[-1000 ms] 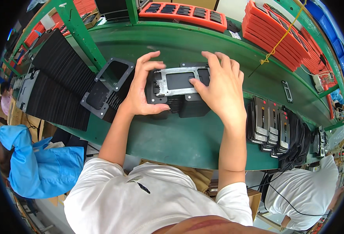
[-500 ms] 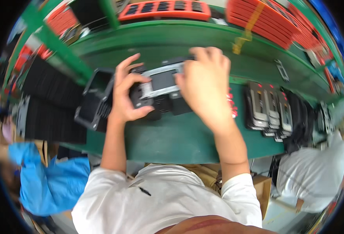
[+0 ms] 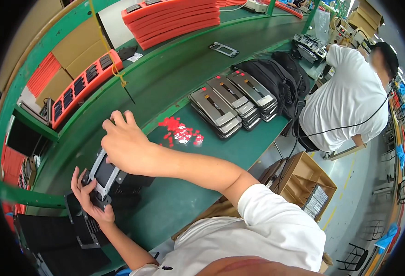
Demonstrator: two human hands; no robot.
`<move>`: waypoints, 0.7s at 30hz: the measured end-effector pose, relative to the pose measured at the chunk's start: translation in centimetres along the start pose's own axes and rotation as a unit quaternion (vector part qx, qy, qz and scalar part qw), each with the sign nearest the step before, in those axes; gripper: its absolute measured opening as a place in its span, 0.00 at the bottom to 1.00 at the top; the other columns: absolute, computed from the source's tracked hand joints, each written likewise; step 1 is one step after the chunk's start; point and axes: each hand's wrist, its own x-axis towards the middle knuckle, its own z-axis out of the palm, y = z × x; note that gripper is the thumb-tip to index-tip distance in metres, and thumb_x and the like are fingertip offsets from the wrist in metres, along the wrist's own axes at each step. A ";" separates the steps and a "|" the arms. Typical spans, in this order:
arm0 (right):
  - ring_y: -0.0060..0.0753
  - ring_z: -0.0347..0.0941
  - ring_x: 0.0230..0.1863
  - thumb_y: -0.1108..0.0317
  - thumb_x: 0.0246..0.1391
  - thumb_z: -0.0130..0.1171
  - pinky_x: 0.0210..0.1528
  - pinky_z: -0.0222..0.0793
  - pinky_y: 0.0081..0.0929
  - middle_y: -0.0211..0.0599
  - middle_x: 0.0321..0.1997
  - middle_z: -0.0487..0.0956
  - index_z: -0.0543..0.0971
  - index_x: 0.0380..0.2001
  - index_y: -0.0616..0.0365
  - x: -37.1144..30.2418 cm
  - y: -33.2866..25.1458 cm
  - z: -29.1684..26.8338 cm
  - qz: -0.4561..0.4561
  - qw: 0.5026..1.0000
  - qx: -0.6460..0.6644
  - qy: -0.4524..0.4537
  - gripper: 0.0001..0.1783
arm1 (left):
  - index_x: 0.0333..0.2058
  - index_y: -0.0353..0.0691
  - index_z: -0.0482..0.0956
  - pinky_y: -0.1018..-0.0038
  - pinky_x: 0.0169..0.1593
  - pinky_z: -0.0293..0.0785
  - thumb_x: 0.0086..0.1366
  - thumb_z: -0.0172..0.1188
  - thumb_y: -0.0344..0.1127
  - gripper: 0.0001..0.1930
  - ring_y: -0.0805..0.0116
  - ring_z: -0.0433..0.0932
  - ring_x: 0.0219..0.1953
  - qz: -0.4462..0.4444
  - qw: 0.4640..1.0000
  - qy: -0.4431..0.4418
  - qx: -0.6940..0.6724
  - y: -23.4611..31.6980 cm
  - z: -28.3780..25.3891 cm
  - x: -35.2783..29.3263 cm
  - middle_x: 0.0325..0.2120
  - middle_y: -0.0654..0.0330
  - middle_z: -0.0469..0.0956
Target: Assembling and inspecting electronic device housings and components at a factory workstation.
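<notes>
A silver-grey rectangular metal frame with a dark middle (image 3: 105, 174) sits over a black fixture (image 3: 126, 195) at the left of the green bench. My left hand (image 3: 91, 200) is closed round the frame's near end, thumb on one side and fingers on the other. Across the far end reaches my right hand (image 3: 131, 147), its fingers curled down over the frame; the fingertips are partly hidden. Beside my left hand stand black panels with metal edges (image 3: 85, 227).
Small red pieces (image 3: 179, 131) lie scattered right of my right hand. Stacks of grey panels (image 3: 218, 108) and a black bag (image 3: 276, 78) stand farther along. Orange trays (image 3: 170, 25) line the shelf. A co-worker (image 3: 349, 94) is at the right, near a cardboard box (image 3: 306, 186).
The view has swung to the right, bringing the co-worker and aisle into sight. Both hands stay at the metal frame, which now appears lower and farther left.
</notes>
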 end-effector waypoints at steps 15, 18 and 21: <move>0.70 0.61 0.71 0.43 0.43 0.77 0.69 0.55 0.72 0.58 0.66 0.71 0.74 0.63 0.59 0.4 2.1 -0.9 0.033 0.998 -0.045 -0.017 0.48 | 0.42 0.32 0.81 0.45 0.68 0.62 0.62 0.56 0.75 0.42 0.38 0.68 0.67 -0.003 0.995 -0.090 0.042 1.1 -1.2 1.3 0.67 0.34 0.65; 0.62 0.78 0.57 0.42 0.49 0.73 0.59 0.74 0.56 0.57 0.52 0.83 0.82 0.50 0.62 1.3 3.9 -5.2 0.073 0.994 0.066 -0.056 0.36 | 0.42 0.32 0.82 0.43 0.69 0.60 0.63 0.53 0.77 0.44 0.36 0.66 0.68 0.027 0.998 -0.009 0.052 1.8 -0.7 1.0 0.66 0.35 0.66; 0.61 0.83 0.43 0.47 0.55 0.69 0.47 0.80 0.49 0.53 0.39 0.85 0.84 0.41 0.64 -1.1 9.0 -7.4 0.183 0.983 -0.012 0.012 0.27 | 0.42 0.32 0.83 0.41 0.70 0.59 0.64 0.50 0.79 0.45 0.33 0.64 0.69 0.079 0.993 0.062 0.066 3.5 -0.1 1.5 0.65 0.36 0.67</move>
